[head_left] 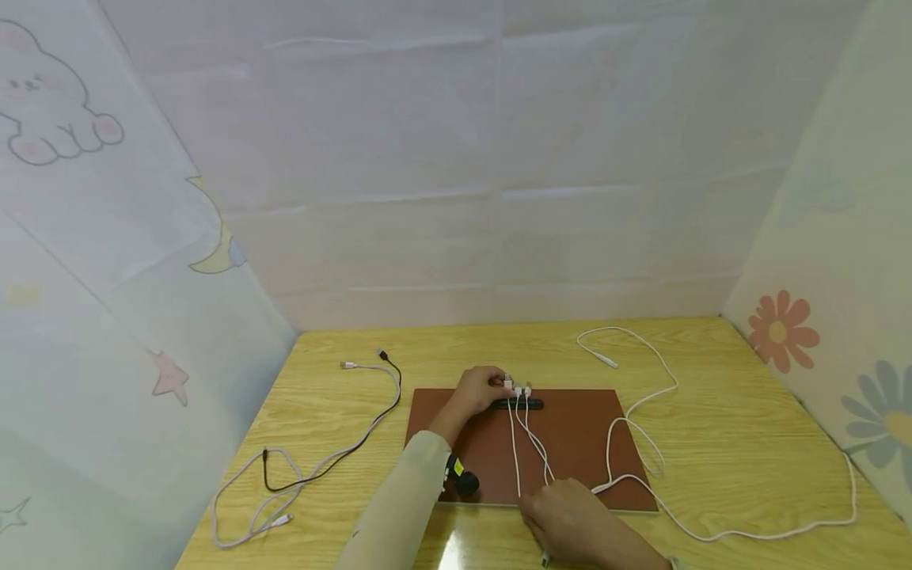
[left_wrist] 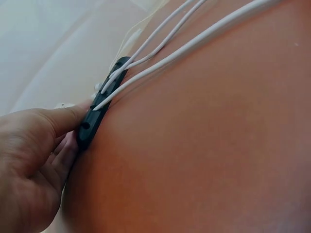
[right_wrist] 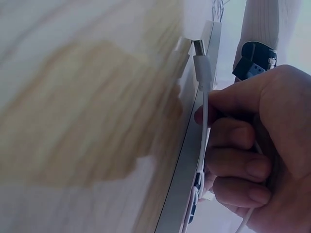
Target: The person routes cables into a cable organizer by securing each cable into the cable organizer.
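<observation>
Right hand: nearest, at the near edge of the board; the right hand (head_left: 570, 518) has its fingers curled in, holding a white cable (right_wrist: 204, 119).
Cable end: a metal-tipped plug (right_wrist: 200, 65) sticks out past the right thumb, above pale wood grain.
Left wrist: a black device (head_left: 466, 484) is worn there, at the end of a light sleeve (head_left: 395, 503).
Board: a flat brown rectangle (head_left: 584, 435), lying on the table.
Cables over the board: three thin white strands (head_left: 514, 447) run from the clip towards the right hand.
Left hand: at the board's far edge, the left hand (head_left: 476, 393) has thumb and fingers brought narrow, pinching a white plug (head_left: 508, 384), partly hidden.
Clip: a black slotted cable holder (left_wrist: 99, 114) at the far edge; the strands pass through its slots.
Other plugs: two more white plugs (head_left: 528, 391) sit side by side just beyond the clip.
Table: yellow wood (head_left: 456, 356); lavender (head_left: 216, 514) and black (head_left: 266, 473) cables at left, a looping white lead (head_left: 701, 539) at right.
Walls: pale, creased sheets (head_left: 456, 158); bear, moon and star at left, flowers at right.
</observation>
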Tool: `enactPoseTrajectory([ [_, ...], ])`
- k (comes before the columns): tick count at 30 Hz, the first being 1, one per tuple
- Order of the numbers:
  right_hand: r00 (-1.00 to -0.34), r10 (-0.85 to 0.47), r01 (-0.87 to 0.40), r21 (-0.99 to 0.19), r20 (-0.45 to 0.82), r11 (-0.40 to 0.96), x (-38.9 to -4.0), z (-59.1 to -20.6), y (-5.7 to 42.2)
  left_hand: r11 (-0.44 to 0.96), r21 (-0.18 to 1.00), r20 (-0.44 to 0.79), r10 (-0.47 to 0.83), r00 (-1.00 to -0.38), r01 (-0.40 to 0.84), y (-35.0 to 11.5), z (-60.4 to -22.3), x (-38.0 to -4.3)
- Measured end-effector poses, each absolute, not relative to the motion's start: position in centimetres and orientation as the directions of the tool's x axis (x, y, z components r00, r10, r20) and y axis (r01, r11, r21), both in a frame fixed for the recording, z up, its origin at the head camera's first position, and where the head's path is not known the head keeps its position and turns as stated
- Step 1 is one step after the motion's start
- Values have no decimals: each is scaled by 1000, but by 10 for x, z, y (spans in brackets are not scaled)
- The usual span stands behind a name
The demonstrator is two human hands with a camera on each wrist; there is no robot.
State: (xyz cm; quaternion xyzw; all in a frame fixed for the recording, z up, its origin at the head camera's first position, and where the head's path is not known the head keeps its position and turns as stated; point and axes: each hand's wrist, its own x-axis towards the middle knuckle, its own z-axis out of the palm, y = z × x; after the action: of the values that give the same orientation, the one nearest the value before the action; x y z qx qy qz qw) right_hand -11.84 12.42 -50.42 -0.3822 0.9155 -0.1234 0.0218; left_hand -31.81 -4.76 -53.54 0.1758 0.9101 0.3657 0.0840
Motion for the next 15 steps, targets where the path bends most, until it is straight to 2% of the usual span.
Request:
enactPoseTrajectory([
  [15, -725, -688, -650, -338, 10, 680, -119, -506, 127, 592, 789, -75, 357, -931, 163, -51, -533, -317],
])
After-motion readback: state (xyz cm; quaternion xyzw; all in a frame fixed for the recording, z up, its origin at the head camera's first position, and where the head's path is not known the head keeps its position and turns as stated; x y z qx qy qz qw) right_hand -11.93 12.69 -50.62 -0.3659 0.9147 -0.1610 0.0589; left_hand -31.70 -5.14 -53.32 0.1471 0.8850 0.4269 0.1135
